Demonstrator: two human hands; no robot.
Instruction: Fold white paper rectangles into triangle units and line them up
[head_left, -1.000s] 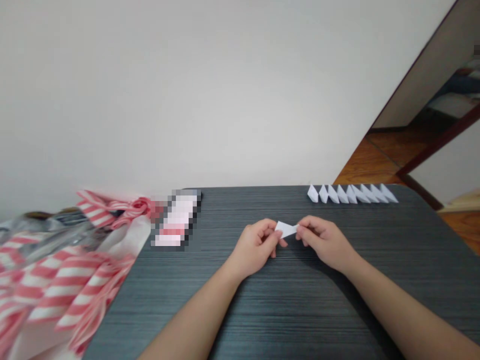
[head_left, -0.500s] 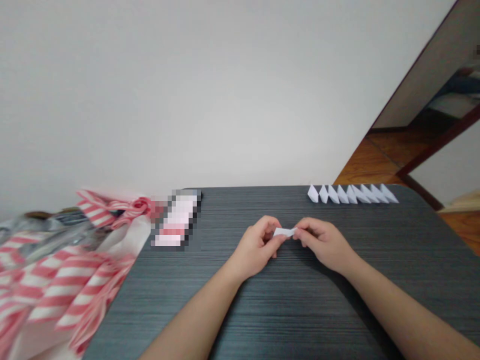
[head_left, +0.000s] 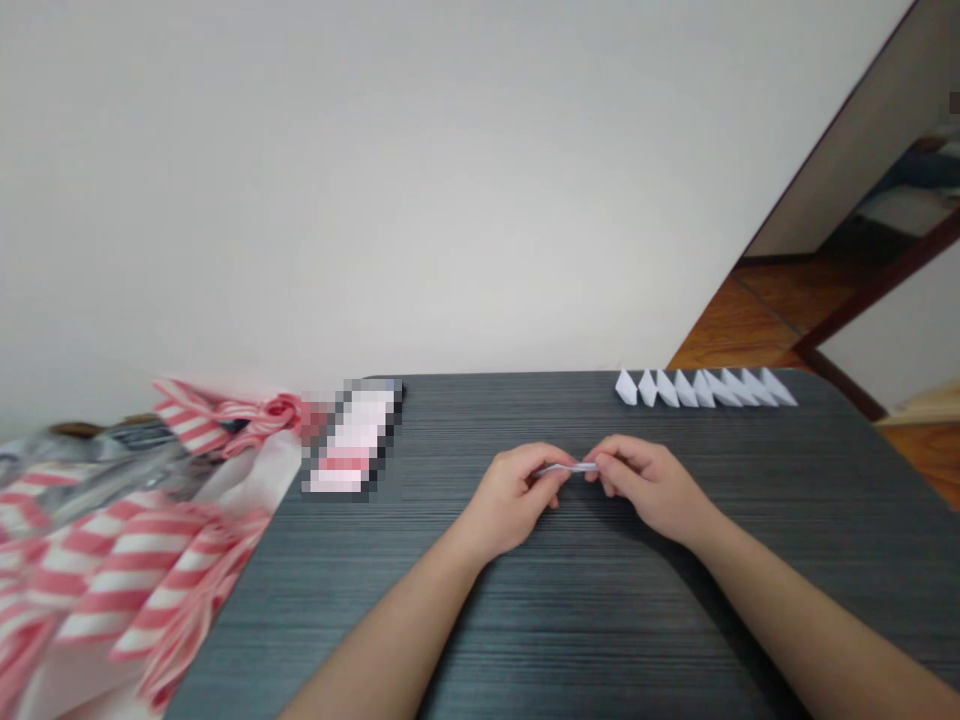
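A small folded piece of white paper (head_left: pixel 584 467) is stretched between my two hands, above the middle of the dark table (head_left: pixel 570 620). Its thin edge faces me, so only a narrow white strip shows. My left hand (head_left: pixel 517 495) pinches the left end between thumb and fingers, which cover part of it. At the other end, my right hand (head_left: pixel 649 485) grips the paper between thumb and forefinger, its other fingers curled under. Beyond my right hand, several folded white paper pieces (head_left: pixel 705 388) stand in a row along the table's far edge.
A pixelated phone-like object (head_left: pixel 352 435) lies at the table's far left. Red-and-white striped cloth (head_left: pixel 135 570) is heaped beside the table on the left. A pale wall (head_left: pixel 450 200) rises behind the far edge, and wooden floor (head_left: pixel 735 320) shows at right.
The white paper has turned from showing its flat face to showing its thin edge. My left fingers have closed flatter over its left end. The row of folded pieces is unchanged.
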